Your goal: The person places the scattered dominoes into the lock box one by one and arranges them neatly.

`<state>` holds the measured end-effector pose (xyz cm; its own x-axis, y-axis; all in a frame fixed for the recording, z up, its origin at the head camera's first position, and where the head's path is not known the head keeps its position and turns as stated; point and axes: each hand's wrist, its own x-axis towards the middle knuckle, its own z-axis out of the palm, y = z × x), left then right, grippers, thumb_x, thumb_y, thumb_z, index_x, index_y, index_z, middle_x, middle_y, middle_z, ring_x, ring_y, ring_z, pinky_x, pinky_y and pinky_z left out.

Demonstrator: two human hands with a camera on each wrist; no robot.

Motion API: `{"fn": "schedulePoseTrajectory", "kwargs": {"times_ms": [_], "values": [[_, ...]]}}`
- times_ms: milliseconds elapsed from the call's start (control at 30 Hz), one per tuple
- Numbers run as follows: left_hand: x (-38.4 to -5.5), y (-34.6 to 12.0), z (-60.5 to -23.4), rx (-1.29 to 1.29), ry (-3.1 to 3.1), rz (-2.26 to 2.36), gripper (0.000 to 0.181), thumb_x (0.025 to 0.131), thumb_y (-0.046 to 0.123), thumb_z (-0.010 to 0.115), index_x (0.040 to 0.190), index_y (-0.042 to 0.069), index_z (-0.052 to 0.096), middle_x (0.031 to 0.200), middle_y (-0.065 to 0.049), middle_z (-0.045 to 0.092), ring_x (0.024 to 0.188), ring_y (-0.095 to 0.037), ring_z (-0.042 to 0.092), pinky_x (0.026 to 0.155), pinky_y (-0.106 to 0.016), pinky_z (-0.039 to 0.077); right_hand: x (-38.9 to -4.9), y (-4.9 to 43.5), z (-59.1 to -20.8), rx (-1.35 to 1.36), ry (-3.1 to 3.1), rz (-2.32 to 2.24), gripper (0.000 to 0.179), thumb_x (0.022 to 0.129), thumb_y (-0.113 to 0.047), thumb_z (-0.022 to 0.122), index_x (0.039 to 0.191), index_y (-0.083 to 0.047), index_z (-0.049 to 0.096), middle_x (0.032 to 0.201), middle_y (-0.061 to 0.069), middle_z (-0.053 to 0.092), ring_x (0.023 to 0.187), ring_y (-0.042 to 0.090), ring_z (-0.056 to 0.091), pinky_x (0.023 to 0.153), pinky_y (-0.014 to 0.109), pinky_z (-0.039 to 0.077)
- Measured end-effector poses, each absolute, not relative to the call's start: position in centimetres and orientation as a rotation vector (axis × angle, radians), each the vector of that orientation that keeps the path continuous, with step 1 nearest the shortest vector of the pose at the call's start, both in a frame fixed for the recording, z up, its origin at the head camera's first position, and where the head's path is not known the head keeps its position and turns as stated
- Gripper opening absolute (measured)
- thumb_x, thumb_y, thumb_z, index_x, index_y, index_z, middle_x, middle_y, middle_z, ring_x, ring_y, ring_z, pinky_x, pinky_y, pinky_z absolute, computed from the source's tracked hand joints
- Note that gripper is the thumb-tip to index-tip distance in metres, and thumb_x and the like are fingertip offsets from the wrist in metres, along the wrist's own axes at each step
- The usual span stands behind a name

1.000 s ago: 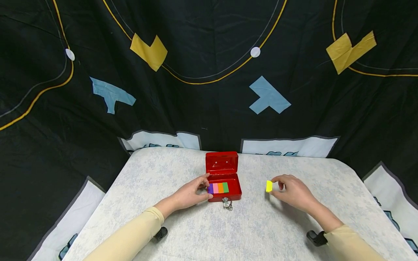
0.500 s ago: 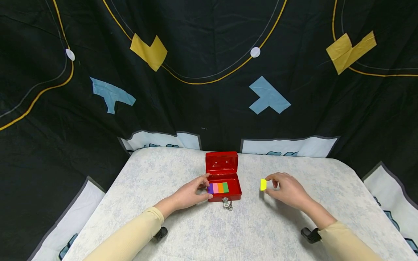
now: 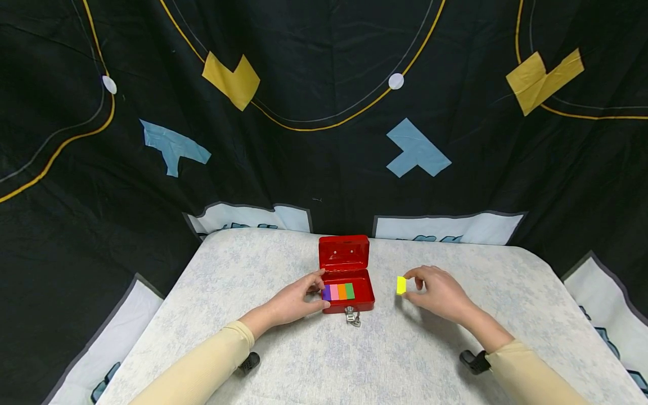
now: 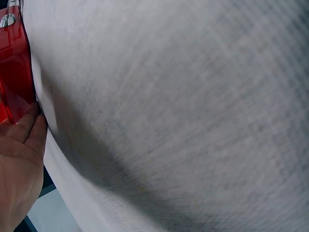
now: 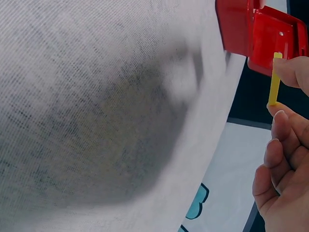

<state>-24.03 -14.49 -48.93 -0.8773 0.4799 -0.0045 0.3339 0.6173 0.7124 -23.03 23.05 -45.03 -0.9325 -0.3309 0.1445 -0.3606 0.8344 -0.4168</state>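
A small red metal cash box point(image 3: 364, 298) stands on the table with its lid raised. Along its front-left inside lie rectangular blocks side by side: a purple block point(image 3: 327, 293), a pink block point(image 3: 334, 292), an orange block point(image 3: 342, 291) and a green block point(image 3: 350, 291). My left hand point(image 3: 292, 298) holds the box's left side, thumb at the front corner and a finger near the hinge. Right of the box, above the table, my right hand point(image 3: 438, 291) pinches a thin yellow block point(image 3: 401, 286) by its edges between thumb and fingertip; the right wrist view shows it edge-on.
A lock with small keys point(image 3: 352, 318) hangs at the box's front. The pale patterned tablecloth point(image 3: 385, 360) spreads all around. Behind the table rises a black curtain point(image 3: 324, 169) with taped shapes. Dark wrist devices point(image 3: 473, 363) sit under both forearms.
My right hand has moved left toward the cash box with the yellow block pinched in it. The left hand and the box have stayed in place.
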Motion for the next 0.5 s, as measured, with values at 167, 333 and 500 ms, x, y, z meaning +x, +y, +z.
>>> {"fn": "schedulePoseTrajectory", "kwargs": {"times_ms": [167,333,500], "values": [[-23.98,-14.49,-48.91,0.674,2.645,1.107,0.039,0.092,0.045,0.075,0.115,0.02,0.055,0.165,0.004,0.031,0.131,-0.019,0.055,0.109,-0.046,0.043,-23.04,22.74,-44.99,0.559,-2.949,0.69,0.038,0.086,-0.035,0.08,0.118,-0.015,0.072,0.08,-0.006,0.052,0.072,0.014,0.044,0.061,0.032,0.036],[-23.97,-14.49,-48.91,0.673,2.643,1.109,0.039,0.092,0.046,0.075,0.115,0.02,0.055,0.166,0.004,0.031,0.132,-0.02,0.054,0.11,-0.047,0.042,-23.05,22.47,-44.88,0.579,-2.926,0.711,0.038,0.086,-0.035,0.081,0.116,-0.015,0.072,0.079,-0.006,0.051,0.073,0.014,0.044,0.061,0.032,0.035],[-23.96,-14.46,-48.9,0.674,2.641,1.11,0.039,0.092,0.045,0.075,0.115,0.02,0.055,0.166,0.004,0.031,0.132,-0.02,0.054,0.11,-0.047,0.042,-23.18,22.11,-44.86,0.587,-2.921,0.715,0.037,0.085,-0.034,0.082,0.115,-0.016,0.073,0.079,-0.006,0.051,0.074,0.014,0.044,0.061,0.031,0.035]]}}
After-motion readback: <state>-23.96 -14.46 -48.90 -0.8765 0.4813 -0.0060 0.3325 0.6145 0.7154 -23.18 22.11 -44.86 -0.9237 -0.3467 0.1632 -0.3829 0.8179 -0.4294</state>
